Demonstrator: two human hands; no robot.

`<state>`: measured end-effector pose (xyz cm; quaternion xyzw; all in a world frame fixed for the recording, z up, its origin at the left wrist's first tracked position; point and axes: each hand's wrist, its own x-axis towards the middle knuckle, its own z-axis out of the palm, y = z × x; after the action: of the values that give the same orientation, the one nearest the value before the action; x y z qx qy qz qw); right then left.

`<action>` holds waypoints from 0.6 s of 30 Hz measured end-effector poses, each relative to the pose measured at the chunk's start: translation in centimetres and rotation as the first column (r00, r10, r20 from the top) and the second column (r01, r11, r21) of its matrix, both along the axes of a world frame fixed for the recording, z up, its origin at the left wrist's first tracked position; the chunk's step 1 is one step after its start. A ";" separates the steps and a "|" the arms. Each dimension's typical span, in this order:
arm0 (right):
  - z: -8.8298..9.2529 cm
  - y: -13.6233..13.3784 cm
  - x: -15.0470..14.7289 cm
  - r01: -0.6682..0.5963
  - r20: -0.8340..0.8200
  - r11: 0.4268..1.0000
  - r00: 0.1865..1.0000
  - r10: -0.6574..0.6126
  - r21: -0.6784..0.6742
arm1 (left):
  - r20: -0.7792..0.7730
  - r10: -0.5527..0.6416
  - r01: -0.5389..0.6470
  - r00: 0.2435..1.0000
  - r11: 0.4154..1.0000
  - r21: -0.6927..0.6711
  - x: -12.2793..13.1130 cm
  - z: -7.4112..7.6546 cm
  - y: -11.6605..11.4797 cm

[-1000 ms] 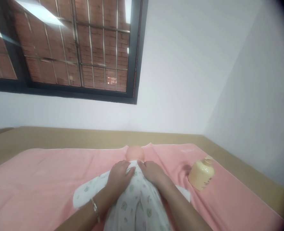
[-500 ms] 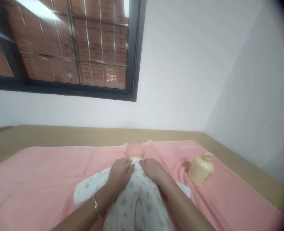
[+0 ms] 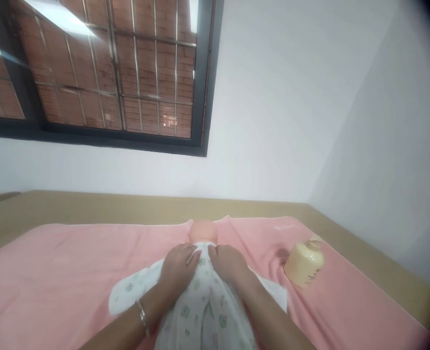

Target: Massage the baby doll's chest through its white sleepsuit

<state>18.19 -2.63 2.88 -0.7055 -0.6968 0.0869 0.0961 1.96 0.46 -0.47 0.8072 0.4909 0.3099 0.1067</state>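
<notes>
A doll lies on its back on a pink blanket (image 3: 91, 262), its bald head (image 3: 203, 231) pointing toward the wall. White baby clothes (image 3: 196, 291) with a small green print cover its body, one sleeve spread out to each side. My left hand (image 3: 178, 270), with a silver bracelet at the wrist, has its fingers closed on the cloth just below the neck. Opposite it, my right hand (image 3: 229, 262) grips the same cloth, its thumb near the collar. The hands are close together, and their fingertips are partly hidden in the fabric.
A cream-yellow bottle-like container (image 3: 304, 264) leans on the blanket to the right. Beyond the blanket runs a tan padded edge (image 3: 127, 206) along the white wall (image 3: 273, 97). A dark-framed window (image 3: 200, 97) with metal bars is at the upper left.
The whole view has shifted slightly, so the doll and container appear a little lower. My right hand's thumb has moved slightly along the collar; both hands stay on the cloth.
</notes>
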 end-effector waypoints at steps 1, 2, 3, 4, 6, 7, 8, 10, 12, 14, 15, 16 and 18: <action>0.1 -0.4 -0.3 -0.029 0.054 0.999 0.998 0.027 0.031 | -0.004 0.040 -0.040 0.999 0.999 -0.037 0.0 0.0 0.0; 0.1 -0.8 -0.7 -0.074 0.115 0.996 0.991 0.067 0.055 | -0.017 0.076 -0.077 0.997 0.994 -0.080 -0.1 0.0 0.1; 0.1 -1.2 -1.1 -0.129 0.171 0.989 0.978 0.116 0.069 | -0.034 0.102 -0.105 0.994 0.987 -0.119 -0.2 0.1 0.1; 0.2 -1.5 -1.4 -0.172 0.205 0.982 0.967 0.153 0.076 | -0.049 0.117 -0.123 0.992 0.981 -0.147 -0.2 0.1 0.1; 0.1 -1.4 -1.5 -0.141 0.185 0.987 0.975 0.124 0.083 | -0.062 0.106 -0.114 0.992 0.984 -0.139 -0.2 0.0 0.1; 0.1 -1.0 -1.3 -0.086 0.131 0.993 0.988 0.076 0.076 | -0.060 0.086 -0.091 0.994 0.991 -0.094 -0.2 0.0 0.1; 0.0 -0.6 -0.9 -0.020 0.055 0.998 0.998 0.017 0.053 | -0.059 0.056 -0.058 0.997 0.998 -0.030 -0.1 -0.1 0.0; -0.1 0.4 0.0 0.067 -0.112 0.997 0.991 -0.071 -0.035 | -0.065 -0.020 0.027 0.998 0.994 0.103 0.0 -0.2 -0.2; -0.2 1.0 0.6 0.063 -0.208 0.993 0.974 -0.084 -0.104 | -0.073 -0.056 0.067 0.996 0.985 0.159 0.1 -0.3 -0.3; -0.1 0.7 0.5 0.060 -0.186 0.994 0.979 -0.077 -0.094 | -0.065 -0.007 0.012 0.998 0.996 0.087 0.0 -0.2 -0.3; -0.1 0.3 0.2 0.046 -0.138 0.997 0.989 -0.054 -0.060 | -0.061 0.031 -0.030 0.998 0.999 0.023 0.0 -0.2 -0.2; 0.0 -0.2 -0.2 0.019 -0.079 1.000 0.997 -0.020 -0.014 | -0.060 0.060 -0.063 0.996 0.997 -0.043 -0.1 -0.1 -0.1; 0.2 -1.0 -0.9 -0.053 0.019 0.995 0.999 0.051 0.083 | -0.058 0.083 -0.090 0.995 0.986 -0.137 -0.2 -0.1 0.1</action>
<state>17.29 -3.68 3.05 -0.6832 -0.7187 0.0540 0.1174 1.74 0.59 -0.61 0.7835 0.5486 0.2579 0.1364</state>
